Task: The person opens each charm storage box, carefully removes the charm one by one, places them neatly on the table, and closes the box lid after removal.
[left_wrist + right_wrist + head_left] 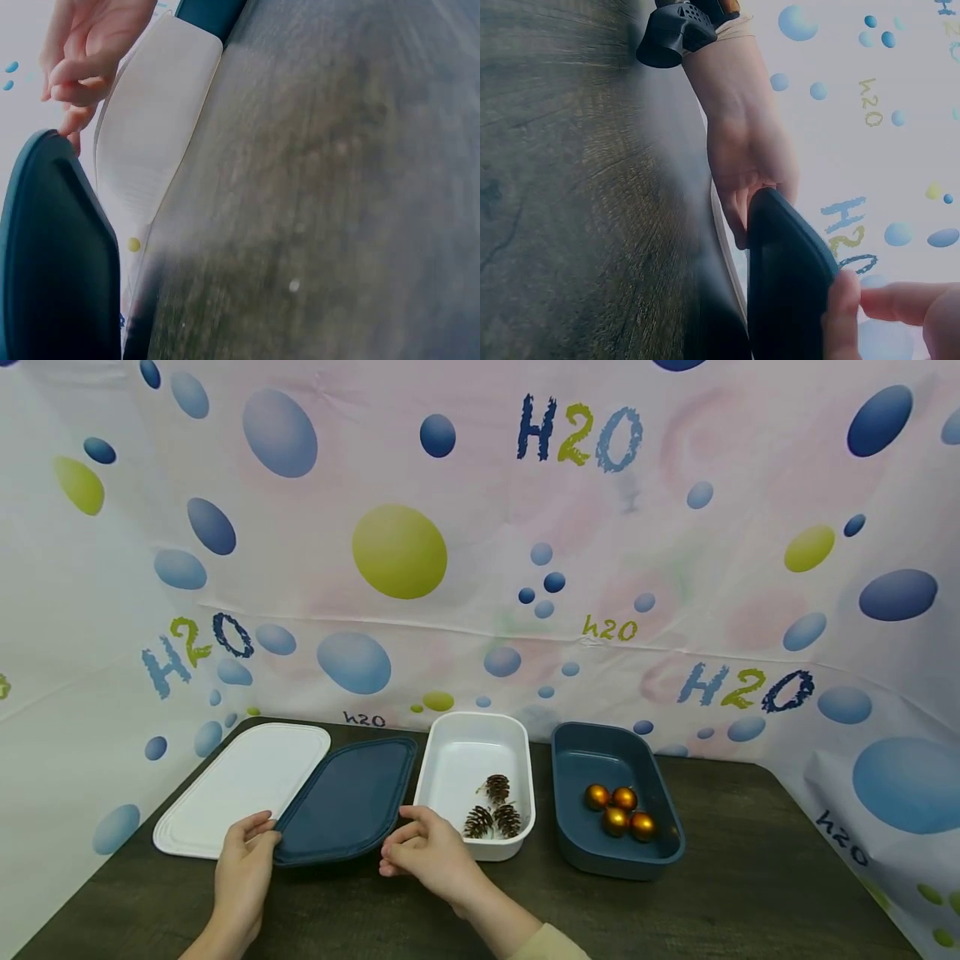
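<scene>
A dark blue lid (pixel 341 802) is raised at its near side, its underside showing in both wrist views. My left hand (pixel 243 868) grips its near left corner between thumb and fingers. At the near right corner, my right hand (pixel 431 852) pinches the edge with its fingertips. Left of the blue lid lies a white lid (pixel 240 785), partly overlapped by it in the head view. A white container (pixel 453 760) stands just right of the right hand, with 3 pine cones (pixel 495 814) inside.
Farther right is a blue container (pixel 592 756) holding several shiny gold balls (pixel 617 820). Everything rests on a dark wooden table (pixel 750 860). Behind it hangs a white backdrop (pixel 480 493) printed with bubbles and H2O lettering.
</scene>
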